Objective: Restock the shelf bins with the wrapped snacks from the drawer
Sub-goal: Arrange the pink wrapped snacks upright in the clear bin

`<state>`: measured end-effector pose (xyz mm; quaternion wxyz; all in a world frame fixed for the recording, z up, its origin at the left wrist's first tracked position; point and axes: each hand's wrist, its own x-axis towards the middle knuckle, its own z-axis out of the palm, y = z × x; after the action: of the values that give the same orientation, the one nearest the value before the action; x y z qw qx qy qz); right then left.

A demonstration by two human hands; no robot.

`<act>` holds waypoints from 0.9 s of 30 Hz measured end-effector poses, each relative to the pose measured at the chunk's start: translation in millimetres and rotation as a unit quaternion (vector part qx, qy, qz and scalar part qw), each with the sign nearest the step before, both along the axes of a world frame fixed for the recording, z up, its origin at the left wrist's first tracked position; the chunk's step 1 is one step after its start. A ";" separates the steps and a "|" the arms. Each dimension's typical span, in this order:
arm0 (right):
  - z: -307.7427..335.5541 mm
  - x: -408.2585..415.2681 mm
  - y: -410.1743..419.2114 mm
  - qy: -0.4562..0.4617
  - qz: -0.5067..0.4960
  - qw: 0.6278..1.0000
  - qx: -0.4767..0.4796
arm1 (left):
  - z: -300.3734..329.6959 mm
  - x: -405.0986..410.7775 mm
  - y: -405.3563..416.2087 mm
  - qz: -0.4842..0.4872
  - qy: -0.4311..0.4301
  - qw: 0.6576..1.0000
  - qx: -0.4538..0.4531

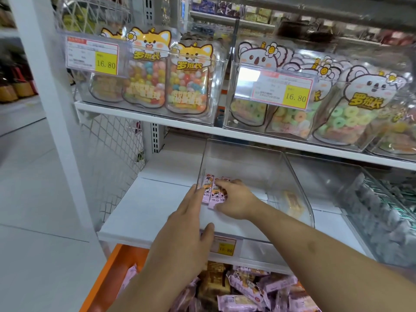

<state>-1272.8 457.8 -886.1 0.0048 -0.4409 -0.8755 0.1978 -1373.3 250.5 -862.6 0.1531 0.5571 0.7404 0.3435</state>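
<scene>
A clear plastic shelf bin (292, 176) stands on the lower white shelf (144, 210). Inside its left front corner lies a small row of pink wrapped snacks (212, 193). My right hand (234, 199) is inside the bin, its fingers curled over the pink snacks. My left hand (186, 224) reaches along the bin's left side with straight fingers touching the snacks' left edge. Below, the open orange drawer (112, 266) holds several more pink wrapped snacks (247, 291).
A yellow price tag (226, 247) sits on the bin's front. To the right a bin of grey-wrapped sweets (382, 221) is full. The upper shelf carries bins of candy pouches (153, 75) and ring gummies (337, 113). A white upright post (56, 109) stands left.
</scene>
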 end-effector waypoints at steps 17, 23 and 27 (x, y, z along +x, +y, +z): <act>-13.3 -7.4 9.2 -0.042 -0.007 0.994 0.104 | -2.7 -1.0 0.4 0.000 -0.003 1.000 -0.001; -12.0 -0.9 8.2 -0.054 0.005 0.992 0.118 | 1.1 -0.8 -1.1 -0.003 0.010 1.000 0.000; -3.1 14.7 0.6 -0.006 -0.008 0.996 0.091 | 9.3 2.0 -7.6 -0.010 0.022 1.000 -0.005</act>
<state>-1258.0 458.4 -889.1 0.0414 -0.4467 -0.8864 0.1143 -1371.3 242.9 -853.3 0.1435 0.5713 0.7395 0.3258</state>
